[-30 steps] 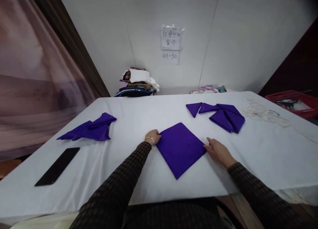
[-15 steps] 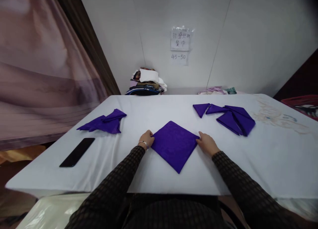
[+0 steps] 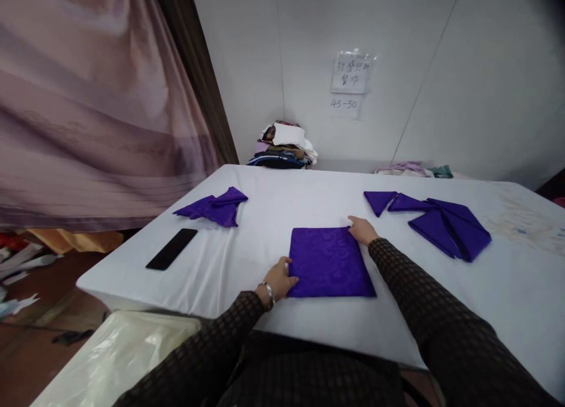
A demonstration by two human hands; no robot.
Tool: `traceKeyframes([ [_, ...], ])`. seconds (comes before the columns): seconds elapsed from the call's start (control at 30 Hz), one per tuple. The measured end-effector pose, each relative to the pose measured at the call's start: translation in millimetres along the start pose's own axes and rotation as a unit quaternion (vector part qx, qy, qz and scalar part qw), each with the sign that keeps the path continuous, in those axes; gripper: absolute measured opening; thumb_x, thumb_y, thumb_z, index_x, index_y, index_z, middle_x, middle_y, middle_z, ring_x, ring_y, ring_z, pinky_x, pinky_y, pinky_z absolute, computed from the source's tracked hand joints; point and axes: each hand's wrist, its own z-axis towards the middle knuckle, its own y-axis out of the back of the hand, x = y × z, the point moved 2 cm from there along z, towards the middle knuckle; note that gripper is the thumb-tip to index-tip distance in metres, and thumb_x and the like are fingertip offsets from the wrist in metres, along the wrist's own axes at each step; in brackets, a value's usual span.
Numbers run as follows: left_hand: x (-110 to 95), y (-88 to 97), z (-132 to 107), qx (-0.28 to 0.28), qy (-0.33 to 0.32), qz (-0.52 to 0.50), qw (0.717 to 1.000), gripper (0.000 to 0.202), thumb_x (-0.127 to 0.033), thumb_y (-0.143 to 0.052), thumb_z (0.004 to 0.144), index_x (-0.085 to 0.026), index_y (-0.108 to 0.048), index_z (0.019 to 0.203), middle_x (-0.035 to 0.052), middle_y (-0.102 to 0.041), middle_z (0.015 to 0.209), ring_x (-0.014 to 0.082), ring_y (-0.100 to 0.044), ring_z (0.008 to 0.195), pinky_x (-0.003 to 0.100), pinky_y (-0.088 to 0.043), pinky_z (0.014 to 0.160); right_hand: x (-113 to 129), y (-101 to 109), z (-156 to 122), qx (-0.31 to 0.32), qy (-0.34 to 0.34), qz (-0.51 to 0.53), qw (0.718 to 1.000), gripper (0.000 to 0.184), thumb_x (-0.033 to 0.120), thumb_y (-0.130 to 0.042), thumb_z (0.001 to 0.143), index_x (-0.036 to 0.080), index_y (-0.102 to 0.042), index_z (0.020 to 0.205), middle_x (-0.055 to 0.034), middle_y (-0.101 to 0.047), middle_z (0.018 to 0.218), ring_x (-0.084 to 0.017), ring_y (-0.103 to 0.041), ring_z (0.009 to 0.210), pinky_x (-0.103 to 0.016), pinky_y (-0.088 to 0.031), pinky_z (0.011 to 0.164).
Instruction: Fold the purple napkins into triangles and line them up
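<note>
A purple napkin (image 3: 329,261), folded into a square, lies flat on the white tablecloth (image 3: 265,254) in front of me. My left hand (image 3: 279,280) rests at its near left corner, fingers curled onto the cloth's edge. Over at the far right corner is my right hand (image 3: 362,230), fingers bent and pressing on the fabric. Both arms wear dark checked sleeves, and a bracelet shows on the left wrist.
Several purple napkins folded into triangles (image 3: 435,218) lie at the right. A loose heap of purple napkins (image 3: 214,207) sits at the left, with a black phone (image 3: 172,248) nearer the edge. Stacked cloths (image 3: 285,145) stand by the wall. A pink curtain (image 3: 88,101) hangs left.
The napkin has turned from a diamond to a square facing me. My left hand moved to its near left corner, my right hand to its far right corner. The view swung left.
</note>
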Motion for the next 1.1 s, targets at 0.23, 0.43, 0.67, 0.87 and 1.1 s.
traceKeyframes([
  [0.23, -20, -45.0, -19, 0.084, -0.005, -0.126, 0.988, 0.049, -0.029, -0.064, 0.076, -0.021, -0.037, 0.116, -0.0042, -0.059, 0.069, 0.0094, -0.054, 0.040, 0.021, -0.044, 0.040, 9, 9, 31, -0.019, 0.010, 0.037, 0.999, 0.052, 0.013, -0.046, 0.081, 0.009, -0.045, 0.133, -0.0105, -0.065, 0.111, -0.019, -0.059, 0.100, -0.026, -0.042, 0.083],
  [0.43, -12, 13.3, 23, -0.078, -0.089, 0.088, 0.989, 0.024, -0.039, -0.053, 0.083, -0.019, -0.056, 0.097, 0.0012, -0.065, 0.076, 0.0155, -0.063, 0.069, 0.027, -0.049, 0.065, -3, 10, -6, -0.024, 0.037, 0.073, 0.996, 0.046, 0.023, -0.048, 0.085, 0.015, -0.047, 0.131, -0.0076, -0.062, 0.118, -0.017, -0.059, 0.101, -0.025, -0.042, 0.088],
  [0.67, -26, 36.0, 90, -0.162, -0.158, 0.233, 0.946, 0.034, -0.035, -0.051, 0.086, -0.015, -0.057, 0.113, 0.0101, -0.059, 0.116, 0.0217, -0.053, 0.109, 0.030, -0.040, 0.094, -22, 0, -102, -0.044, 0.079, 0.054, 0.994, 0.046, 0.029, -0.045, 0.086, 0.015, -0.046, 0.130, -0.0114, -0.054, 0.128, -0.022, -0.049, 0.116, -0.033, -0.037, 0.097],
  [0.87, -46, 28.4, 113, -0.106, -0.118, 0.267, 0.951, 0.028, -0.034, -0.054, 0.083, -0.019, -0.061, 0.106, 0.0073, -0.063, 0.108, 0.0196, -0.056, 0.103, 0.027, -0.042, 0.087, -45, -9, -147, -0.037, -0.028, 0.017, 0.999, 0.049, 0.035, -0.039, 0.089, 0.012, -0.042, 0.133, -0.0136, -0.061, 0.106, -0.025, -0.058, 0.095, -0.033, -0.044, 0.078],
  [1.1, -48, 30.7, 113, -0.081, -0.081, 0.280, 0.953, 0.017, -0.033, -0.051, 0.082, -0.020, -0.063, 0.084, 0.0058, -0.069, 0.092, 0.0190, -0.062, 0.089, 0.027, -0.045, 0.074, -46, -17, -143, -0.024, -0.038, 0.032, 0.998, 0.047, 0.023, -0.044, 0.084, 0.017, -0.045, 0.131, -0.0092, -0.063, 0.101, -0.021, -0.058, 0.089, -0.029, -0.042, 0.074],
])
